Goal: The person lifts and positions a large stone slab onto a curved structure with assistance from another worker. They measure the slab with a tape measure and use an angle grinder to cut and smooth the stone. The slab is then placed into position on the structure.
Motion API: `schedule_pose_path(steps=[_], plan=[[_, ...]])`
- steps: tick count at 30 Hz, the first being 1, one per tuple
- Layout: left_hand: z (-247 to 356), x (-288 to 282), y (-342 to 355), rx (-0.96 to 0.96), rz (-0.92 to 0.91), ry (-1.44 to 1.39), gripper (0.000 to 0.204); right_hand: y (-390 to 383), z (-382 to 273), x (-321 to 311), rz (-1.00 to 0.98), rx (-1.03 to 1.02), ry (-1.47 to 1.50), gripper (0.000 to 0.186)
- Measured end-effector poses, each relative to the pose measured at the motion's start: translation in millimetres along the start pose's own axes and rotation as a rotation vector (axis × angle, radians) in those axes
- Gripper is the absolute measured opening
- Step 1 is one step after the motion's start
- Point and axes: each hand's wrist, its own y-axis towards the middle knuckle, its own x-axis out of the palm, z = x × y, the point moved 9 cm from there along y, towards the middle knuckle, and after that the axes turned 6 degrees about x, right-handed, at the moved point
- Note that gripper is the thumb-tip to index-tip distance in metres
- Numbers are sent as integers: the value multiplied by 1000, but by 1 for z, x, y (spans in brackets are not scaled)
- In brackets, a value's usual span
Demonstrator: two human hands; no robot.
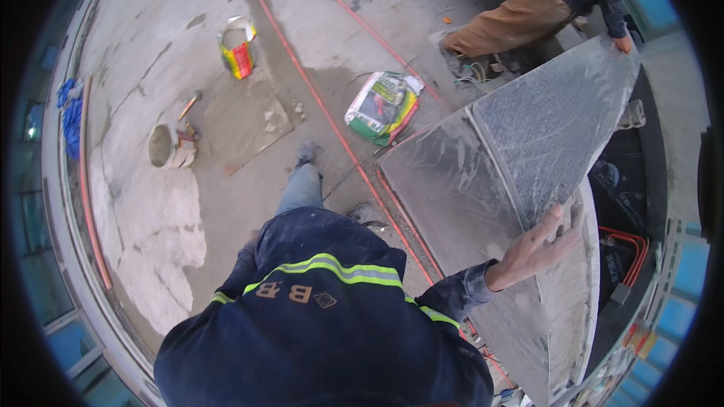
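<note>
My right hand (534, 250) reaches over the grey stone slabs with its fingers stretched and apart, fingertips at the near corner of a dark, rough-faced slab (554, 117). Whether they press on the stone, I cannot tell. This slab lies against a smoother, dusty grey slab (456, 181), with a straight joint between them. At the far corner of the dark slab, a co-worker's hand (623, 44) holds the edge. My left hand (254, 237) barely shows beside my dark sleeve, its fingers hidden.
A printed bag (385, 107) sits left of the slabs, with an opened bag (237, 49) farther off. A bucket (167, 146) and a hammer-like tool (190, 105) are on the left floor. Red hoses (302, 68) cross the concrete. Orange tubing (637, 245) lies right of the slabs.
</note>
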Motion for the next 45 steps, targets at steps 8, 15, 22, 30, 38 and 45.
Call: schedule_pose_path(steps=[8,15,22,30,38,45], plan=[[73,-74,152,301,-125,302,31,5,12,9,47,160,-129,40],[130,-144,282,420,-326,304,40,24,4,37,-138,373,-414,54],[123,-257,393,-100,-304,-731,38,42,13,65,-192,492,-788,71],[122,-353,440,-77,-69,-800,27,34,24,60,-176,440,-681,64],[87,-290,376,-311,-333,-723,33,32,6,69,-199,499,-989,65],[85,-297,378,-181,-426,-388,21,10,-192,204,-15,128,-680,45]])
